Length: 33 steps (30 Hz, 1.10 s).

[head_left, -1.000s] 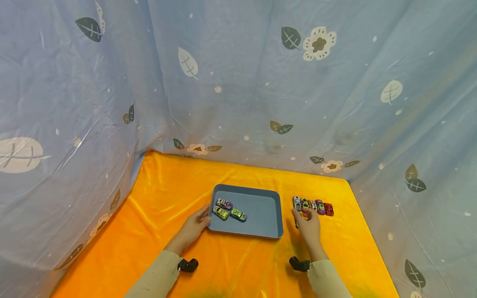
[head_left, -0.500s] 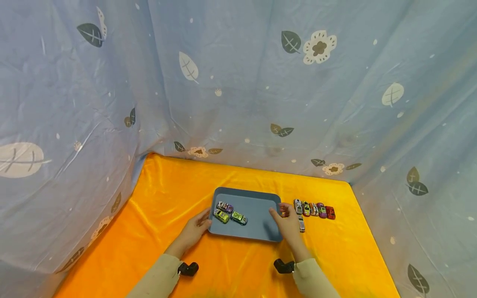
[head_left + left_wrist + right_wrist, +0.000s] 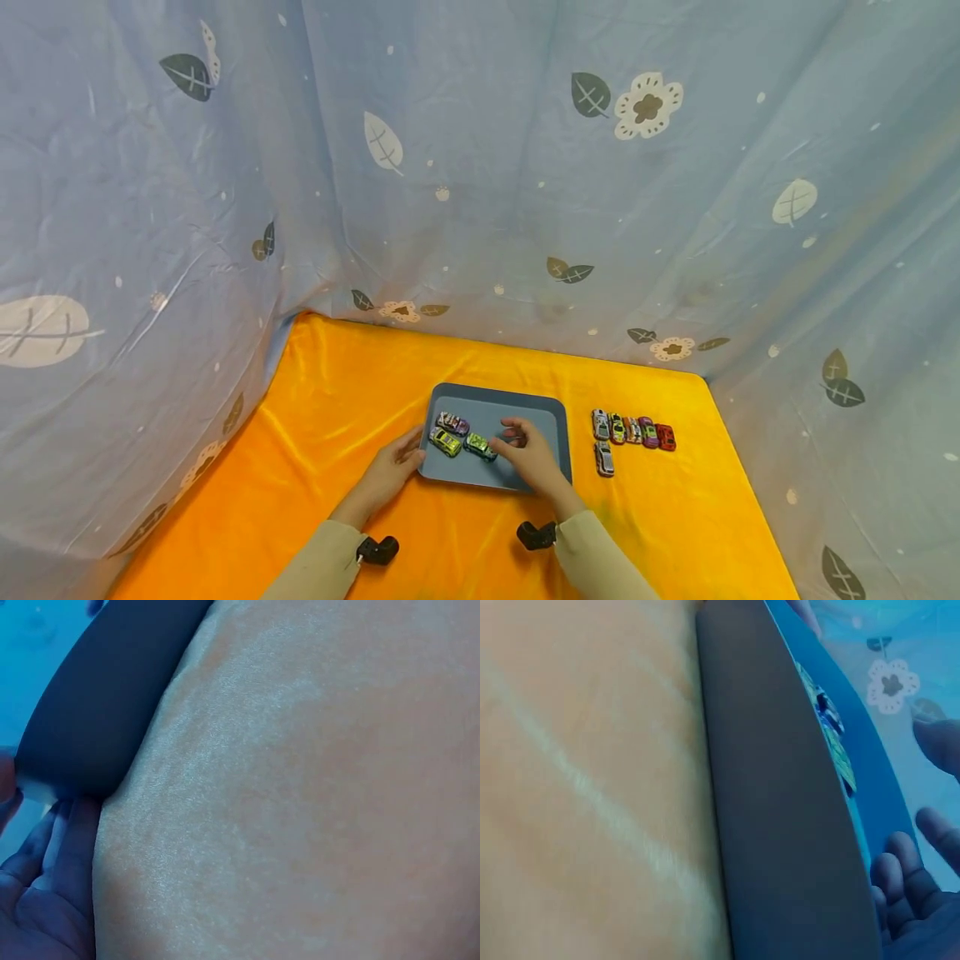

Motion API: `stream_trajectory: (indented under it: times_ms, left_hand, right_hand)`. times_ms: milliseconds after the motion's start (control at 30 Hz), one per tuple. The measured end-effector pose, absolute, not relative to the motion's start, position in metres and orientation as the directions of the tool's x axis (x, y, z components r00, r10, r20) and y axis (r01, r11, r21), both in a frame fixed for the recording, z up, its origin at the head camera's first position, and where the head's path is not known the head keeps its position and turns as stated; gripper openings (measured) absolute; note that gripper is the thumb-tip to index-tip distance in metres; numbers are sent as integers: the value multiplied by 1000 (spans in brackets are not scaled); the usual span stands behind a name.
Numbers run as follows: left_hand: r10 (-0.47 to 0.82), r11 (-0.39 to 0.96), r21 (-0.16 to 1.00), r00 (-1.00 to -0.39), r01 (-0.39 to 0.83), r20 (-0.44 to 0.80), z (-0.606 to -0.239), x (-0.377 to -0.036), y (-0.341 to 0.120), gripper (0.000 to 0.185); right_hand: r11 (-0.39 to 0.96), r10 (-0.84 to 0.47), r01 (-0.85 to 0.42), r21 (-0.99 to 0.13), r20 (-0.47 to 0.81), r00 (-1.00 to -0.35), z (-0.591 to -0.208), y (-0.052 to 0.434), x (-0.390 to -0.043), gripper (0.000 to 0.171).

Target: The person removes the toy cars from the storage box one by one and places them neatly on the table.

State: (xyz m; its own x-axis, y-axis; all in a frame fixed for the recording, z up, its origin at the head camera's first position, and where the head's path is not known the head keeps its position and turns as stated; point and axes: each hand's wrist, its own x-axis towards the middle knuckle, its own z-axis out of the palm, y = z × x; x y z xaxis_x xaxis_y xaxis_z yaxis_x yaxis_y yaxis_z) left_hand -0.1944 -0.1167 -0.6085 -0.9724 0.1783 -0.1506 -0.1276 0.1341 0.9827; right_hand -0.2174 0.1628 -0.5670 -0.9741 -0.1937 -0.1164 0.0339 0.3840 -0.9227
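Steadying fell to the left hand [image 3: 392,471], resting flat-fingered against the shallow grey-blue plastic tray [image 3: 546,410] on the orange-draped desk [image 3: 337,392], while the right hand [image 3: 529,454] hovered over it, fingers relaxed and empty, beside the green toy car [image 3: 479,447].

Dark tray wall [image 3: 780,825] on orange cloth [image 3: 585,787], toy cars [image 3: 829,727] inside, fingertips [image 3: 904,889] at lower right
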Motion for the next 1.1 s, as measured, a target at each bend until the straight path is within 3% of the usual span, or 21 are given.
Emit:
stream_trajectory:
  times_ms: [400,833,1100]
  left_hand:
    - [162,114,987,-978,-114,-132,-605,-192,-110,53]
    - [76,238,969,-994,-64,-85,-596,-195,-108,49]
    - [107,178,980,-989,-84,-104,-604,-198,-109,50]
  right_hand:
    - [399,-278,108,-911,-232,-932,-583,158,-231,54]
    - [423,-271,70,-903,-199,-942,-587,150,-230,38]
    - [422,-264,77,-903,-204,-943,-587,151,-230,34]
